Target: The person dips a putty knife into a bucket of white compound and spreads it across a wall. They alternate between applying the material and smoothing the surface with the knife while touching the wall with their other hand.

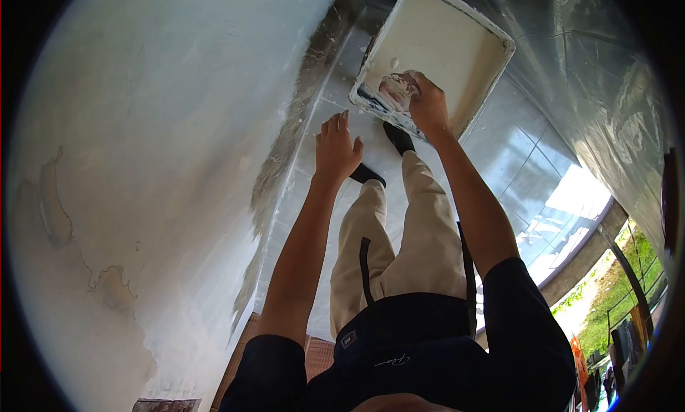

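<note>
My right hand [430, 111] reaches into a shallow rectangular tray [501, 64] of off-white paint. Its fingers are closed around a crumpled, paint-coated lump that looks like a rag or sponge [397, 89]; I cannot tell which. The lump is at the near left corner of the tray, where dark patches show through the paint [446, 37]. My left hand [337, 148] hovers in the air just left of the tray's near corner, fingers extended and thumb apart, with nothing in it. Both forearms are bare.
A whitish wall [164, 162] with peeling patches fills the left side, its lower band rough and grey. Grey floor tiles [517, 151] lie under the tray and my feet in dark footwear [399, 137]. Clear plastic sheeting [606, 77] hangs on the right, near an opening onto grass [596, 323].
</note>
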A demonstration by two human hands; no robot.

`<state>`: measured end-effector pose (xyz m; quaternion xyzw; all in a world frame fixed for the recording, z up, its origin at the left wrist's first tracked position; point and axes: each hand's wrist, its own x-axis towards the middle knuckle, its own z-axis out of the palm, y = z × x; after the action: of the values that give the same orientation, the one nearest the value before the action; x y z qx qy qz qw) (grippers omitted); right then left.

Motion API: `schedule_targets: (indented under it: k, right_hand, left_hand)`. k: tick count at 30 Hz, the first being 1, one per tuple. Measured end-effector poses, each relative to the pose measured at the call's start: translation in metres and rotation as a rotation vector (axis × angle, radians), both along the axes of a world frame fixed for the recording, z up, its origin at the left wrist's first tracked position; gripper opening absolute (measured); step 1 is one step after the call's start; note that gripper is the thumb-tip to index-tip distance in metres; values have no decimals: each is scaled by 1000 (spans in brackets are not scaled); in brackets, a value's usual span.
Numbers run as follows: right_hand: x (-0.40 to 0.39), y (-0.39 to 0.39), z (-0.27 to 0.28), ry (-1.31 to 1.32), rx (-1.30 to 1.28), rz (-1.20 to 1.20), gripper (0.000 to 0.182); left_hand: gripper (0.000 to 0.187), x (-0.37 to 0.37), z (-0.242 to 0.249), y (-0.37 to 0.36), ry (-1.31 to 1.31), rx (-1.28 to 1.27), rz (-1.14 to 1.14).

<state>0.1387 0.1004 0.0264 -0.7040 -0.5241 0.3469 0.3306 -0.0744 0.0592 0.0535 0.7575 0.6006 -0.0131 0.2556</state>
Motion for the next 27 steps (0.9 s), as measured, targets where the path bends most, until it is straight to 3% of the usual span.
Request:
schedule_targets:
  k: [11, 17, 27]
  right_hand:
    - [-34, 17, -34, -23, 122, 173, 31]
    - [-39, 19, -37, -120, 75, 255, 36]
    - [-37, 28, -30, -112, 104, 364, 28]
  left_hand:
    - [67, -2, -39, -6, -251, -157, 274]
    - [67, -4, -45, -1, -356, -146, 304]
    - [63, -2, -61, 5, -480, -182, 375]
